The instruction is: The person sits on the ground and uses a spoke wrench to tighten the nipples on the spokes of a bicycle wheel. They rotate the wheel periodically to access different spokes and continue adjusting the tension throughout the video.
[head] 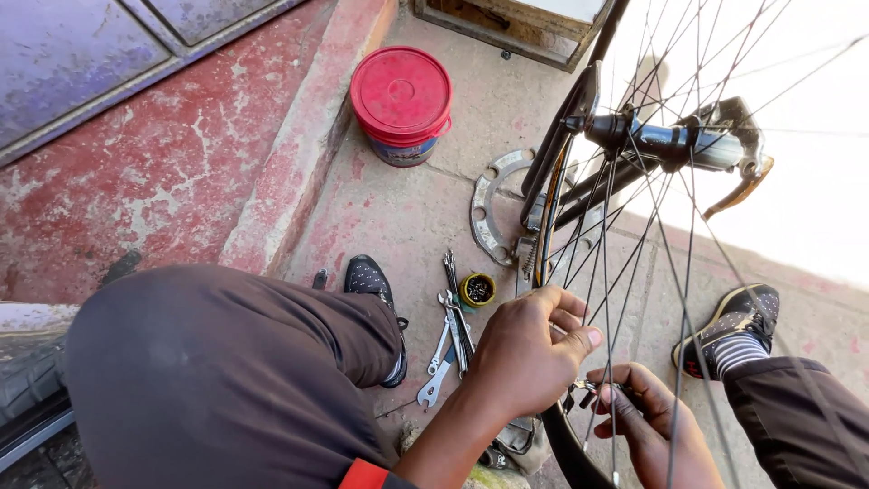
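Note:
A spoked bicycle wheel [554, 172] stands upright in a frame in front of me, its hub [665, 140] at the upper right. My left hand [525, 353] grips the wheel's rim near its lower edge, thumb over the rim. My right hand [647, 421] reaches among the spokes from the right and pinches a small metal tool [584, 389] at a spoke end beside the rim. What exactly the tool is I cannot tell.
Several wrenches [448, 349] and a small yellow tin [477, 290] of tiny parts lie on the concrete. A red-lidded bucket [401, 104] stands at the back, a metal ring [493, 213] beside the wheel. My knees and shoes [376, 290] flank the wheel; a red step runs left.

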